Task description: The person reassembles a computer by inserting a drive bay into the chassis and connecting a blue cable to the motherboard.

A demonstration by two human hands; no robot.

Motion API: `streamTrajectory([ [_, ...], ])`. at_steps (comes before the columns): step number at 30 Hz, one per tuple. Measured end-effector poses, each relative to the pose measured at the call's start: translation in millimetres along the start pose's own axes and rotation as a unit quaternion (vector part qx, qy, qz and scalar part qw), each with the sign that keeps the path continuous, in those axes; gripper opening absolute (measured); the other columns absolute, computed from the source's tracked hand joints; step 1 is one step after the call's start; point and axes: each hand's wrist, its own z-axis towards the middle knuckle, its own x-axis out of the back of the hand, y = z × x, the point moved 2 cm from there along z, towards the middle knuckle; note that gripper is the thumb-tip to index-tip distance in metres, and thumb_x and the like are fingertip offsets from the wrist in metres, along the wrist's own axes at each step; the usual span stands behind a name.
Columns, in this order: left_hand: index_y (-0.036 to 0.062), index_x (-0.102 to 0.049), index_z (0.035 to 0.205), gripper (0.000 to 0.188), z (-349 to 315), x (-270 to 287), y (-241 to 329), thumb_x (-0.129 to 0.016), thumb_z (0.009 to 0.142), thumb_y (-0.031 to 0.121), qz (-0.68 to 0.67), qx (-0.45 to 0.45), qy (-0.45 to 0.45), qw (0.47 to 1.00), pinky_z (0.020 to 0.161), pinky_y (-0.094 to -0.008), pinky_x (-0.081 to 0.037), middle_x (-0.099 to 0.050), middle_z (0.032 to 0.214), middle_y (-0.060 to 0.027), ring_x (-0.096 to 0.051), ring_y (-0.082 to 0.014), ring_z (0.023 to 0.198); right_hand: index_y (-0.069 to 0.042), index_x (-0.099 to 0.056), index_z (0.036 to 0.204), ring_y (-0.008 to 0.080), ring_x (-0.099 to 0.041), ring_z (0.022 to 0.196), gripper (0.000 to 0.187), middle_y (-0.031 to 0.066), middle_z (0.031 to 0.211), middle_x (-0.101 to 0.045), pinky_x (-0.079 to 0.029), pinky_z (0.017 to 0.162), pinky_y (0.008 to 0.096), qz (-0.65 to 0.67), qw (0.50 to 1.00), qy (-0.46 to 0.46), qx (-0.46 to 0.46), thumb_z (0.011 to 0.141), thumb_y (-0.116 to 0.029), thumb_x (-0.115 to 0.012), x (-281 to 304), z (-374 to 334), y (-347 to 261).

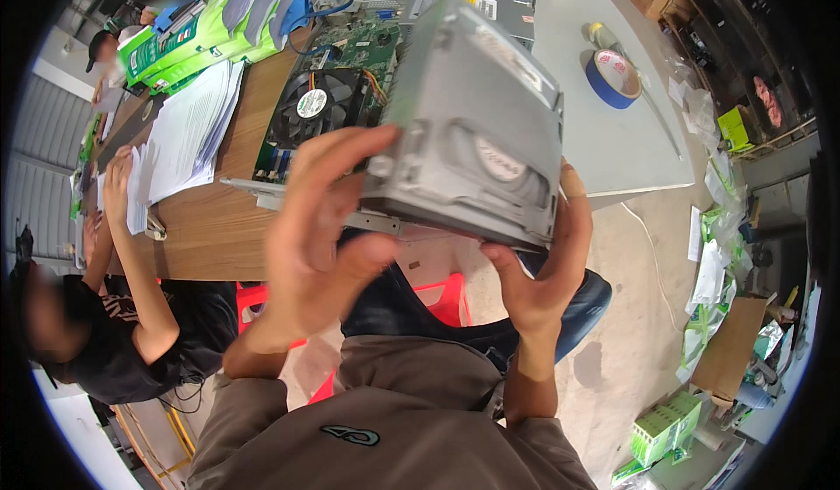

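Note:
A grey metal box [464, 114], which looks like a computer disc drive, is held up and tilted in front of me, slightly blurred. My left hand [319, 236] grips its left edge, fingertips on the side and thumb near the lower edge. My right hand [547, 271] holds the lower right corner, thumb at the bottom edge and fingers along the right side. Behind the box lies a green circuit board [354, 39] with a black fan [319, 105] on it. The box covers part of that board.
Another labelled metal box [516, 4] lies behind. A blue-edged tape roll [612, 79] sits on the grey table [647, 162]. To the left are paper stacks [197, 131], green packages [192, 61] and a seated person [114, 315]. Cartons [731, 350] and plastic wrappings line the right.

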Motion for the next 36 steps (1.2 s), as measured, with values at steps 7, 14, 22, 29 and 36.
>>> streamTrajectory([
  [7,-0.0025,-0.042,0.139,0.078,14,-62,-19,-0.082,0.078,0.027,0.124,-0.268,0.044,0.954,0.106,-0.0381,-0.035,-0.035,0.136,-0.0152,-0.043,-0.0251,0.126,0.004,-0.035,0.145,0.0340,-0.051,0.127,0.099,0.0212,0.145,-0.044,-0.044,0.102,0.0403,-0.083,0.995,-0.006,-0.047,0.063,-0.006,-0.089,7,4,-16],
  [14,0.0084,-0.055,0.136,0.061,17,-102,-16,-0.073,0.077,0.005,0.040,-0.310,0.042,0.949,0.101,-0.0446,-0.043,-0.041,0.136,-0.0195,-0.046,-0.0386,0.122,0.004,-0.039,0.140,0.0292,-0.056,0.118,0.084,0.0199,0.139,-0.048,-0.049,0.095,0.0377,-0.108,0.980,-0.040,-0.164,0.069,-0.001,-0.083,-1,-7,-8],
  [22,-0.0006,-0.048,0.137,0.063,-9,-89,-48,-0.073,0.081,0.012,0.099,-0.250,-0.032,0.963,0.103,-0.0480,-0.042,-0.043,0.143,-0.0251,-0.048,-0.0398,0.127,0.005,-0.046,0.131,0.0224,-0.059,0.107,0.062,0.0172,0.126,-0.054,-0.052,0.090,0.0349,0.081,0.952,0.258,-0.146,0.077,0.002,-0.076,-21,-6,-8],
  [29,0.0077,-0.060,0.117,0.044,-19,-59,-70,-0.075,0.075,0.015,0.313,-0.204,0.038,0.927,0.100,-0.0465,-0.039,-0.058,0.117,-0.0076,-0.054,-0.0306,0.113,0.010,-0.048,0.126,0.0222,-0.059,0.101,0.055,0.0160,0.114,-0.059,-0.050,0.090,0.0363,-0.063,0.955,0.280,-0.070,0.075,0.010,-0.071,-22,0,-7],
  [36,0.0097,-0.064,0.104,0.030,-17,-58,-81,-0.072,0.075,0.012,0.335,-0.217,0.025,0.916,0.086,-0.0383,-0.042,-0.062,0.103,-0.0011,-0.057,-0.0207,0.092,0.009,-0.057,0.114,0.0203,-0.059,0.092,0.041,0.0129,0.107,-0.063,-0.051,0.078,0.0324,-0.062,0.927,0.366,-0.056,0.076,0.002,-0.069,-17,3,-23],
])
